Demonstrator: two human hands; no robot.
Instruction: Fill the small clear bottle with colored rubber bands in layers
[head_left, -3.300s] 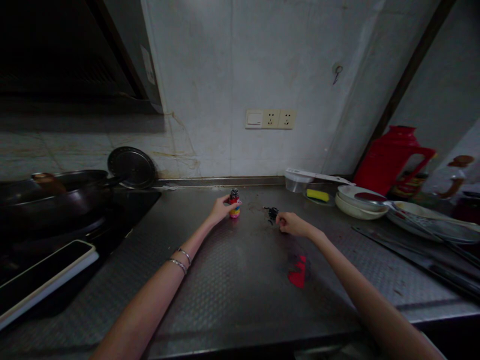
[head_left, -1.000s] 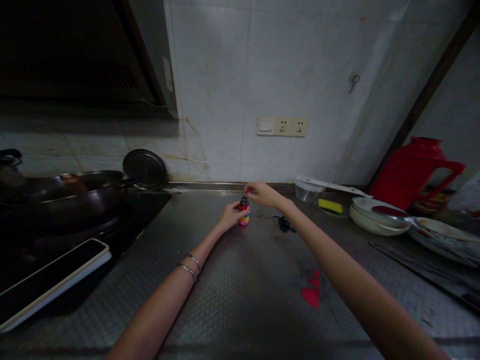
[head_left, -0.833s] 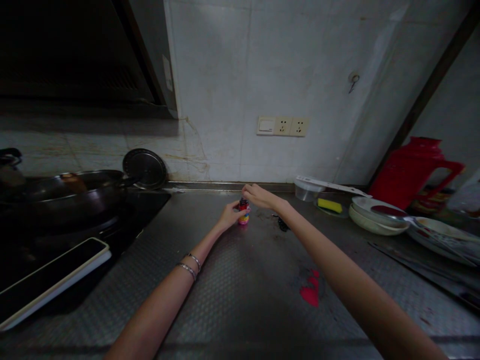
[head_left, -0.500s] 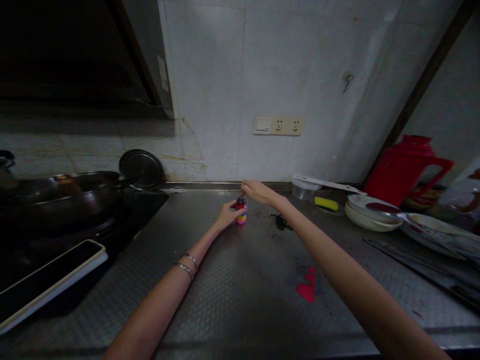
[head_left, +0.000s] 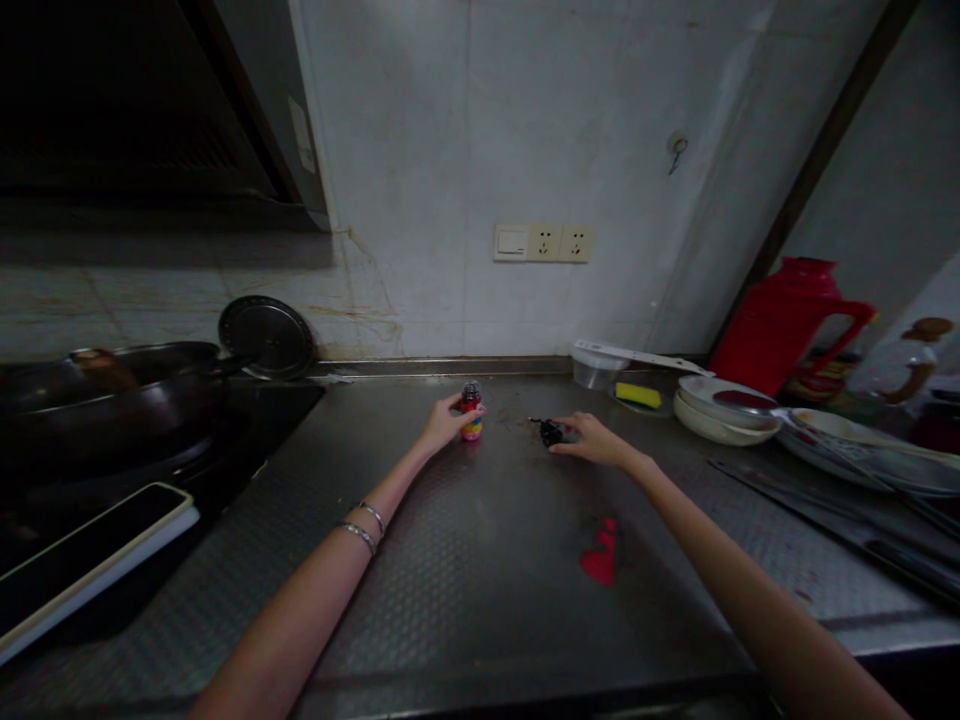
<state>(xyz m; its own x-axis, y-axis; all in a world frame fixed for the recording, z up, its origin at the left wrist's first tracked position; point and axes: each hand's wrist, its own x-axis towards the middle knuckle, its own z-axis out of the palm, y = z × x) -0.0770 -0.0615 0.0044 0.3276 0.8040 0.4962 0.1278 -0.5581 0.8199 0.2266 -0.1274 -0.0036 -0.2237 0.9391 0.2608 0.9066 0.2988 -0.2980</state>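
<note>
A small bottle (head_left: 472,424) with a red and multicoloured label and a dark top stands upright on the metal counter. The fingers of my left hand (head_left: 444,424) wrap round it from the left. To the right of the bottle lies a small black clump (head_left: 551,433), too small and dark for me to name. At its right edge is my right hand (head_left: 589,440), thumb and fingers apart on that side of the clump. Whether the fingertips touch it, I cannot tell.
A red heart-shaped mark (head_left: 598,563) is on the counter (head_left: 465,600). Leftward are a wok (head_left: 180,400) on the stove and a phone (head_left: 97,560). Along the right sit a clear plastic cup (head_left: 596,370), a yellow sponge (head_left: 637,396), bowls (head_left: 724,428) and a red thermos (head_left: 772,330).
My right hand has left the bottle's top and moved right and nearer to me, down to the black clump. My left hand still holds the bottle. The view has shifted slightly.
</note>
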